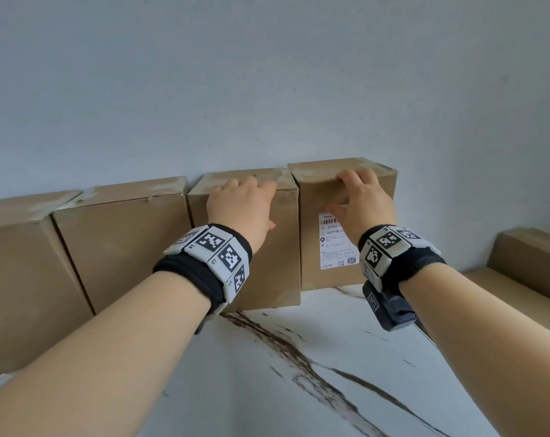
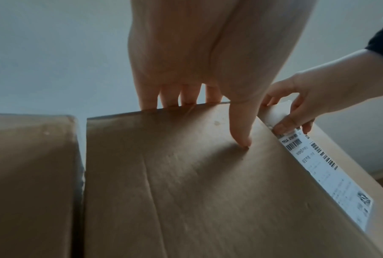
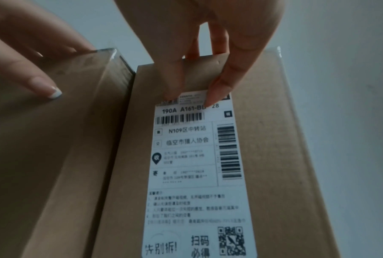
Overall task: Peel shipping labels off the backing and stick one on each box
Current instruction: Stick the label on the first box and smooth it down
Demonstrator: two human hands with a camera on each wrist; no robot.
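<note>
The left hand [image 2: 199,52] reaches down from the top centre, fingers [image 2: 147,97] hooked over the far edge of a cardboard box [image 2: 186,192], thumb pressing its face. At right, the right hand [image 2: 301,104] touches a white shipping label [image 2: 331,176] on the neighbouring box [image 2: 349,157].

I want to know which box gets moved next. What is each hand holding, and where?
Left hand grips the unlabelled box by its top edge; right hand grips the labelled box likewise.
</note>
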